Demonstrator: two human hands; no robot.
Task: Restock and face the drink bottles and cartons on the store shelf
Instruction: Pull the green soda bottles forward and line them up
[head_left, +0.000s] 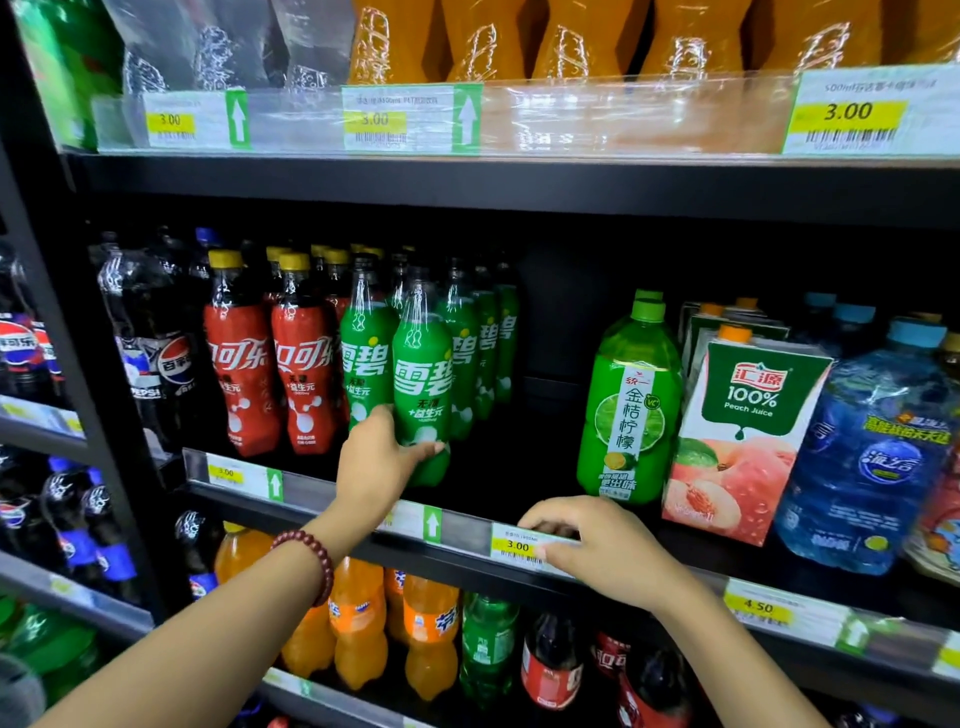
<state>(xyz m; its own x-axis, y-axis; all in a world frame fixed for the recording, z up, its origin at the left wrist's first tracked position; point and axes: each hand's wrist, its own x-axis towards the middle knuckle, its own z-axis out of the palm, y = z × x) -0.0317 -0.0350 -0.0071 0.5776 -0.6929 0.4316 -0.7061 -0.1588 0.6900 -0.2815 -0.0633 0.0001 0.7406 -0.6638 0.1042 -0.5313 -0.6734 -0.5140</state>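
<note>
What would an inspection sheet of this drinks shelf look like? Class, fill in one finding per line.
Surface: middle shelf, dark, with an unfilled gap right of the green bottles.
Job's things: front green soda bottle upright, held low; red cola bottles faced forward; green citrus bottle and peach juice carton at the right.
Clutter: nothing seen.
Grippers: left hand grips the front green soda bottle; right hand pinches the price tag on the shelf edge.
Cables: nothing seen.
Surroundings: stocked shelves above and below.
</note>
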